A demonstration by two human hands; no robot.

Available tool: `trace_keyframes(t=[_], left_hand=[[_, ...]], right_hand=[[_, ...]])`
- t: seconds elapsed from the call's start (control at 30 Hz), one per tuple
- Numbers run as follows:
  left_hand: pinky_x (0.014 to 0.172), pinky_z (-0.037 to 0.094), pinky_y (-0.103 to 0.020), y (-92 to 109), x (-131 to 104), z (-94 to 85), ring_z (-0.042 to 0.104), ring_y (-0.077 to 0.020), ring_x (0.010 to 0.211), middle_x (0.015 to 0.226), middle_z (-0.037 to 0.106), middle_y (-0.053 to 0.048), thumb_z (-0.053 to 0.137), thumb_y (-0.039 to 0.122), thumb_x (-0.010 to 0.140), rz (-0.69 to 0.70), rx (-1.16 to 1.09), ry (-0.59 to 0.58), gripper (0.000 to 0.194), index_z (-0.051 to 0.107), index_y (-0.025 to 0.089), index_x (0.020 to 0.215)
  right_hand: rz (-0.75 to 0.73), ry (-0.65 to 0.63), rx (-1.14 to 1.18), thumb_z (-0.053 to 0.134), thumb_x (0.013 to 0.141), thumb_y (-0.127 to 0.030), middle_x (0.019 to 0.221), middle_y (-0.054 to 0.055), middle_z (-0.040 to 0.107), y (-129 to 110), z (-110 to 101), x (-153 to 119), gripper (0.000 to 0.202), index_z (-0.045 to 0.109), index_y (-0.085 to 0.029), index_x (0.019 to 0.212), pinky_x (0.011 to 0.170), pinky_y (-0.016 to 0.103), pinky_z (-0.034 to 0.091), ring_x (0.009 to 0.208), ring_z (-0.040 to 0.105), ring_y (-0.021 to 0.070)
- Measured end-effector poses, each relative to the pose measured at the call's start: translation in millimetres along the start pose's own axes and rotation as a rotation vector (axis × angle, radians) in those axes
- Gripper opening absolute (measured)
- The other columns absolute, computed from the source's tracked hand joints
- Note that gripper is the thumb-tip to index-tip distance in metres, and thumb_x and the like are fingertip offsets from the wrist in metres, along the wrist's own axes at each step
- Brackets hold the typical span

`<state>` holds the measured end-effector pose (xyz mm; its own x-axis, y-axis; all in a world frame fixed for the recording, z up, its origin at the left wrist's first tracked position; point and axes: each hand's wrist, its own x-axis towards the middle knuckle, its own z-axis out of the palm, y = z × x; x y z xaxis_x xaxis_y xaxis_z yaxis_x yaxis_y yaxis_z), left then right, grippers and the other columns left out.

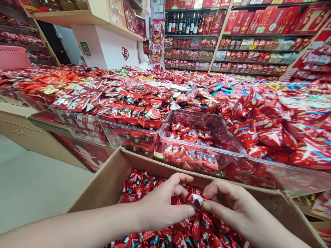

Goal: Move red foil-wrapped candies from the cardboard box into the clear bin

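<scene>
Both my hands are over an open cardboard box [93, 187] of small red foil-wrapped candies [144, 184]. My right hand [232, 203] pinches one wrapped candy [197, 199], with red, white and dark print, between thumb and fingertips. From the other side, my left hand [165, 203] curls around red wrappers, its thumb tip by that same candy and its index finger stretched above. How many pieces lie within the left hand cannot be made out. Just beyond the box, a clear plastic bin [204, 148] holds similar small red candies, lower than in the bins around it.
Heaped clear bins flank it: dark-red packets [131, 110] at left, larger red pouches [271, 131] at right. A pink basket [14, 57] stands far left. Shelves behind hold wine bottles [182, 24] and red boxes [274, 20]. Bare floor [38, 175] shows at left.
</scene>
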<state>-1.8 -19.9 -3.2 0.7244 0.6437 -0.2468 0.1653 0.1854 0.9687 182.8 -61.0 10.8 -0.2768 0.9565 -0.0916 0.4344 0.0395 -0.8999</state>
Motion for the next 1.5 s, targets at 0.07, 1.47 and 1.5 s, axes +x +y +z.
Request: trace_keyframes(t=[0.07,1.47,1.5], left_hand=[[0.057,0.037,-0.022,-4.3,-0.1,0.2,0.044,-0.0065,0.061,0.080,0.051,0.001,0.052,0.023,0.070,-0.027,-0.019,-0.014,0.049,0.029,0.022,0.113],[0.061,0.037,-0.024,-5.5,-0.9,-6.3,0.049,-0.0101,0.062,0.074,0.061,-0.001,0.048,0.032,0.069,-0.122,0.194,-0.020,0.021,0.054,0.017,0.083],[0.059,0.036,-0.023,-3.3,-0.3,-6.9,0.048,-0.0095,0.061,0.074,0.061,-0.001,0.049,0.031,0.068,-0.144,0.142,-0.014,0.021,0.054,0.017,0.083]], right_hand=[[-0.069,0.110,-0.061,0.052,0.076,-0.032,0.069,0.002,0.056,-10.8,-7.3,-3.6,0.015,0.054,-0.018,0.072,0.053,0.022,0.041,0.062,0.051,0.0129],[0.059,-0.110,-0.789,0.060,0.062,-0.021,0.056,0.000,0.059,-45.3,-44.0,141.3,0.006,0.061,-0.016,0.061,0.044,0.019,0.034,0.054,0.052,0.0131],[0.063,-0.119,-0.794,0.060,0.061,-0.022,0.054,0.000,0.059,-44.6,-44.2,142.0,0.006,0.060,-0.016,0.059,0.043,0.019,0.034,0.052,0.052,0.0132]])
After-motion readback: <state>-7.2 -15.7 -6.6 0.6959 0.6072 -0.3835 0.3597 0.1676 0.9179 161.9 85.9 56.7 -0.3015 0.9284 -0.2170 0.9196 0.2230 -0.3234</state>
